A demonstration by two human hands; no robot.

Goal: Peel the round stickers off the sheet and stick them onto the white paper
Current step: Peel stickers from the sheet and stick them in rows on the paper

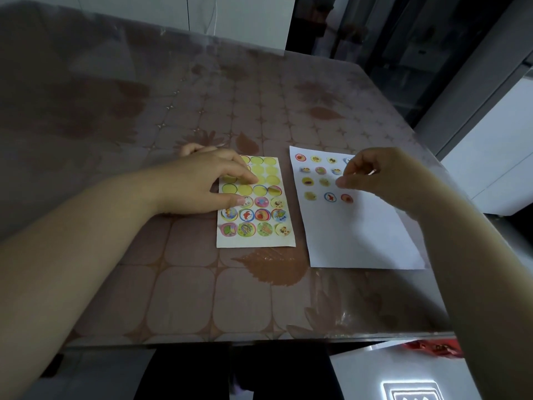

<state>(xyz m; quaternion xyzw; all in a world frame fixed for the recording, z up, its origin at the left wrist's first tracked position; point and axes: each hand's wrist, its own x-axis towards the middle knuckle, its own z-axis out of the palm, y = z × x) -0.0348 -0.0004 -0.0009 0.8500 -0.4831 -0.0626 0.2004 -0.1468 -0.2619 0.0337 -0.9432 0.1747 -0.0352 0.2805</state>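
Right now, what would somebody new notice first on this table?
Probably the sticker sheet in the middle, its top rows peeled to bare yellow circles, with the left hand resting on it. Beside it, to the right, lies the white paper dotted with stuck stickers, the right hand hovering above its top rows.

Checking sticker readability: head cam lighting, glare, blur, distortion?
Head view: dim, flat light; soft glare on the table cover; sticker sheet prints readable, those on the white paper small and soft; right hand slightly blurred; wide-angle bends table edges.
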